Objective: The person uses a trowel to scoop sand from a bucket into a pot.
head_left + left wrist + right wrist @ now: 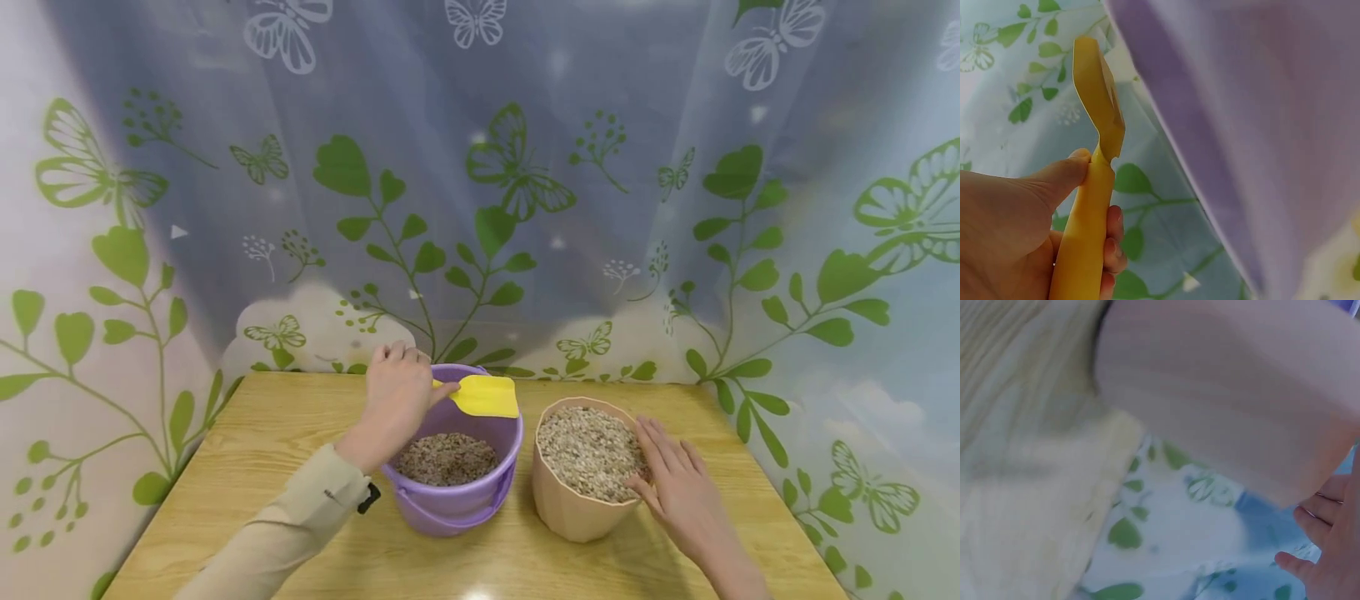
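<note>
My left hand point(397, 400) grips the handle of a yellow toy shovel point(487, 396), held above the far side of a purple bucket point(450, 502). The thumb lies along the handle near the blade, as the left wrist view also shows on the shovel point(1088, 225). Inside the bucket is a low layer of small tan and grey grains point(450, 458). Beside it stands a peach-coloured ribbed pot point(581, 518), filled almost to the rim with similar grains point(588, 450). My right hand point(686, 496) rests against the pot's right rim with its fingers fairly straight.
Both containers stand close together on a light wooden table point(300, 467). A curtain point(420, 208) printed with green leaves and butterflies hangs behind and along both sides. The bucket's handle point(457, 523) hangs down at its front.
</note>
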Tool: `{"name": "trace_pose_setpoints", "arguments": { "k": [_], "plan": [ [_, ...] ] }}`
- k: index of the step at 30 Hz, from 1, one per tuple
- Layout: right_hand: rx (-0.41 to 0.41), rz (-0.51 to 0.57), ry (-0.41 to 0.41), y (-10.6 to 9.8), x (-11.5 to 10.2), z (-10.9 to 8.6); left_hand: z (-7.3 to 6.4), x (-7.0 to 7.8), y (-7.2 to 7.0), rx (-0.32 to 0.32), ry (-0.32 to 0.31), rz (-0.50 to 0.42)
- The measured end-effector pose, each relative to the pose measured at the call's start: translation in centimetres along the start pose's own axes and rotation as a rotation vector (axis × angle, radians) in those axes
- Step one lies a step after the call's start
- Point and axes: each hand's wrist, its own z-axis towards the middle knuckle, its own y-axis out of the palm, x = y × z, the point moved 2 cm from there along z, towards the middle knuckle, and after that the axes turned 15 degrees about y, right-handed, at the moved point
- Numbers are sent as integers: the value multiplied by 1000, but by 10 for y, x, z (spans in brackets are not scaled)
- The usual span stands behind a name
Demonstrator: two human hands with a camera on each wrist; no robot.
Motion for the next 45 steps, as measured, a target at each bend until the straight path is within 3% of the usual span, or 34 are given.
{"name": "trace_pose_setpoints", "arguments": {
  "k": [4, 11, 14, 17, 21, 27, 31, 34, 45],
  "plan": [
    [43, -4, -122, -4, -23, 10, -8, -11, 9, -21, -18, 7],
    [159, 76, -314, 8, -72, 33, -16, -18, 24, 78, 32, 74],
    [196, 78, -367, 17, -92, 40, -15, -16, 29, 103, 65, 146],
    [170, 58, -367, 24, -107, 44, -12, -11, 34, 111, 96, 242],
    [92, 29, -300, 30, -115, 48, -7, -2, 39, 36, 145, 362],
    [13, 33, -255, 33, -121, 50, -2, 8, 53, -237, 280, 629],
    [-1, 49, -264, 35, -124, 51, -1, 14, 66, -331, 381, 704],
    [-8, 59, -266, 35, -125, 49, 1, 16, 74, -348, 404, 706],
    [-50, 81, -254, 36, -130, 47, 11, 20, 93, -309, 406, 649]
  ]
}}
